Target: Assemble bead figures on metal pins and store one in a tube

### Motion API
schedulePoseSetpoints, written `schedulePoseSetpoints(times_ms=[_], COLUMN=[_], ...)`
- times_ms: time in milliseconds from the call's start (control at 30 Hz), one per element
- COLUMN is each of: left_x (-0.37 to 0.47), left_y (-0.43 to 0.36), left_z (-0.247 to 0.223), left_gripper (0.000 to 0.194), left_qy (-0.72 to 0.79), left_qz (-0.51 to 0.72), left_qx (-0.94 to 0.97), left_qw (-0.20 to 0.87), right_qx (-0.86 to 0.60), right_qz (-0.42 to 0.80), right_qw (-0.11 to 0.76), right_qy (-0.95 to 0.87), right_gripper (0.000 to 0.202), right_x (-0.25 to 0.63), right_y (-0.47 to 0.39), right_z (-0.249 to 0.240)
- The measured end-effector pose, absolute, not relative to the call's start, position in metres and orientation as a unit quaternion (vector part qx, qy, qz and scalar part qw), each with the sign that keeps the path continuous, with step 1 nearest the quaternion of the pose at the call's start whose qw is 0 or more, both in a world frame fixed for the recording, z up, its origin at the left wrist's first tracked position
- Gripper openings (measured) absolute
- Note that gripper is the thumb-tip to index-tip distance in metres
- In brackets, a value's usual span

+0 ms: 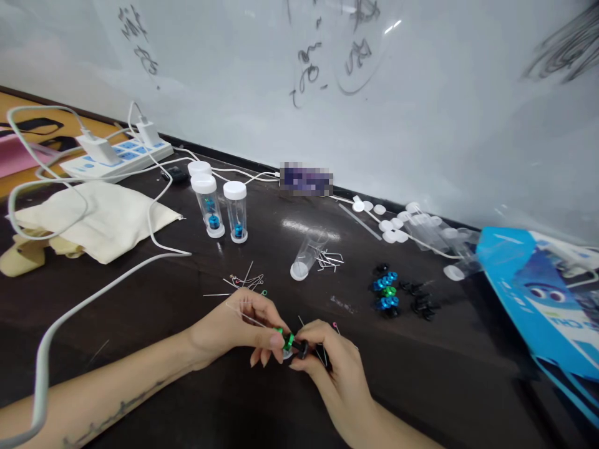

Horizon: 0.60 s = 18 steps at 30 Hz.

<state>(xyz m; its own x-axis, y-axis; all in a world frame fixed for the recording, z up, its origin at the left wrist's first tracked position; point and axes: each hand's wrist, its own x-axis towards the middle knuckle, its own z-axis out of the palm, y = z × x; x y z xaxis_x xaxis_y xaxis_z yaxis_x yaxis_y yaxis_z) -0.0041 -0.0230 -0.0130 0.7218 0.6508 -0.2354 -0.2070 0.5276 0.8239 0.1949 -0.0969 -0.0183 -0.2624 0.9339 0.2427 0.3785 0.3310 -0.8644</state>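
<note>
Pinching a glossy green spool in the left hand; gripping a black stemmed piece at its four o'clock in the right hand.

Over the dark table, the left hand pinches a green piece between thumb and fingers, while the right hand grips a black piece meeting it. Beyond them, a clear tube lies tilted beside bent wires, with white-capped tubes standing to its left and a cluster of blue and green pieces near scattered black parts to its right. A whiteboard bearing handwriting rises behind.
</note>
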Motion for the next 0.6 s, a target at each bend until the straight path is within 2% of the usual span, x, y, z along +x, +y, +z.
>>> schedulePoseSetpoints(times_ms=[133,200,300,433,600], left_x=[-0.0023,-0.0017,-0.0020,-0.0029,-0.0025], left_y=[-0.0246,-0.0251,-0.0249,-0.0232,-0.0227], left_z=[-0.0106,-0.0096,-0.0093,-0.0111,-0.0121], left_gripper=[0.012,0.013,0.012,0.012,0.011], left_qy=[0.263,0.264,0.272,0.279,0.277], left_qz=[0.244,0.242,0.252,0.268,0.274], left_qx=[0.405,0.403,0.406,0.417,0.417], left_qw=[0.841,0.842,0.835,0.822,0.821], right_qx=[-0.468,-0.467,-0.473,-0.471,-0.460], right_qz=[0.329,0.321,0.327,0.336,0.343], right_qw=[0.376,0.377,0.377,0.401,0.433], right_qy=[-0.729,-0.733,-0.726,-0.711,-0.695], right_gripper=[0.041,0.046,0.036,0.008,0.008], right_x=[0.1970,0.1971,0.1958,0.1930,0.1918], right_y=[-0.0968,-0.0967,-0.0957,-0.0935,-0.0935], right_z=[-0.0187,-0.0180,-0.0160,-0.0142,-0.0146])
